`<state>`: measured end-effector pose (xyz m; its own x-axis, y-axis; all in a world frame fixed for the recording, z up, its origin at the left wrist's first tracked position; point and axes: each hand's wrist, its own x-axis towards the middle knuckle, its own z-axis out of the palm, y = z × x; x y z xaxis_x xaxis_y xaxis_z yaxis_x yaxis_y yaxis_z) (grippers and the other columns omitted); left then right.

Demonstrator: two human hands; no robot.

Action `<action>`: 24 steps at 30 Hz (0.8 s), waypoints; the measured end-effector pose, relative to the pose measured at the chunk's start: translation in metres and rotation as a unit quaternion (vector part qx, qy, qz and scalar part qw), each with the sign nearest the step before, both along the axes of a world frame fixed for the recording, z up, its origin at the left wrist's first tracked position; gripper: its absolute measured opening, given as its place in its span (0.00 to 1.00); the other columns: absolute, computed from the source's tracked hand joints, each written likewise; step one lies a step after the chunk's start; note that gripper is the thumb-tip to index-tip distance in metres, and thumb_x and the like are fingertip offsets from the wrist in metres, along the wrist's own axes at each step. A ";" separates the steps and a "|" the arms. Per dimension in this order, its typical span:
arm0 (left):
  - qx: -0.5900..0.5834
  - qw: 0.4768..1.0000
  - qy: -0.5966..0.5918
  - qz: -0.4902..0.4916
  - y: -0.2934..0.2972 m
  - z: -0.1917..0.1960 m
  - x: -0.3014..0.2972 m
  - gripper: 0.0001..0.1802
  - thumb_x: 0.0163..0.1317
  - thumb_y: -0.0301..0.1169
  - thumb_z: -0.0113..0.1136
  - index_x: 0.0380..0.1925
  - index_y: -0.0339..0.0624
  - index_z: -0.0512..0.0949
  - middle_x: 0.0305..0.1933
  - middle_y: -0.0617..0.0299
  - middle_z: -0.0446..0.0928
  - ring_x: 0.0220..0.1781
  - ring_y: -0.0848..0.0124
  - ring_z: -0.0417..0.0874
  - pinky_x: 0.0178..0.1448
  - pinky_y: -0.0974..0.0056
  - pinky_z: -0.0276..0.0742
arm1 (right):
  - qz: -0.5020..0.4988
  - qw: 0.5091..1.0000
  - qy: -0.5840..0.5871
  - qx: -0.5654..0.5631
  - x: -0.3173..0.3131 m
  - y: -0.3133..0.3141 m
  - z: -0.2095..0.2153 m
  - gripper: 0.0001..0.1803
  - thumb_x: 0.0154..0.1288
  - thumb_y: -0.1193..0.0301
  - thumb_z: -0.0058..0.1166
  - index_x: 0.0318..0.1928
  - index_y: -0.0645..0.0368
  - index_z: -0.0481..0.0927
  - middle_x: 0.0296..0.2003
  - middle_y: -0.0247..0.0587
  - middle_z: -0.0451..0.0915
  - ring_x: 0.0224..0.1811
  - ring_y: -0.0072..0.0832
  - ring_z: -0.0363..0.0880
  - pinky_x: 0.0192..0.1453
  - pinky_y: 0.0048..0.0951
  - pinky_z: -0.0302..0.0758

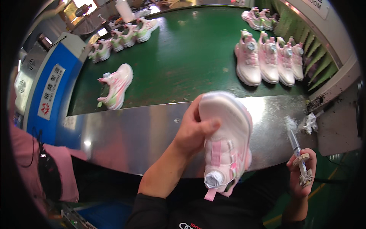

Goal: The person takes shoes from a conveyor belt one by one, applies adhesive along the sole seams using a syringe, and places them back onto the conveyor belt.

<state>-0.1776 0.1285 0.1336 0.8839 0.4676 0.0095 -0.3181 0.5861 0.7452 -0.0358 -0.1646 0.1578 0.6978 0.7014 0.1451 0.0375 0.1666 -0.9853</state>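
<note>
My left hand (191,131) is closed round the front part of a pale pink and white sneaker (225,152), with the thumb pressed on its upper. The sneaker is held over the metal edge, toe away from me, its round dial and pink pull tab toward my body. Low on the right, my right hand (304,173) grips a clear syringe (294,142) by its barrel and plunger end. The syringe tip points away from me, toward a whitish smear on the metal. Worn beige pieces sit round the syringe's flange and plunger.
A green conveyor belt (187,53) lies beyond the metal ledge (126,131). On it, a single sneaker (117,87) lies at left, with more sneakers (129,34) behind and a row (268,61) at right. A blue machine panel (53,87) and crumpled white tissue (310,123) flank the ledge.
</note>
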 end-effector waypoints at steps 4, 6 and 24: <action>0.010 1.000 -0.019 -0.004 -0.004 -0.010 -0.015 0.36 0.45 0.25 0.71 0.55 0.42 0.66 0.48 0.60 0.74 0.52 0.68 0.76 0.56 0.60 0.74 | 0.107 0.989 0.045 0.096 -0.011 0.033 0.025 0.55 0.37 0.31 0.64 0.56 0.58 0.61 0.34 0.46 0.75 0.34 0.30 0.71 0.37 0.29 0.66; 0.020 0.999 -0.042 -0.019 -0.005 -0.010 -0.020 0.36 0.44 0.24 0.71 0.55 0.43 0.66 0.48 0.60 0.74 0.52 0.67 0.76 0.57 0.59 0.74 | 0.208 0.964 0.064 0.152 -0.009 0.040 0.035 0.52 0.44 0.32 0.62 0.55 0.61 0.62 0.35 0.50 0.76 0.37 0.35 0.75 0.43 0.37 0.68; 0.112 0.981 -0.148 -0.060 -0.017 -0.003 -0.016 0.34 0.41 0.24 0.74 0.50 0.39 0.68 0.47 0.41 0.76 0.52 0.51 0.80 0.56 0.51 0.79 | 0.288 0.930 0.162 0.161 -0.031 0.069 0.054 0.41 0.58 0.33 0.48 0.52 0.60 0.70 0.38 0.57 0.81 0.50 0.43 0.71 0.59 0.46 0.63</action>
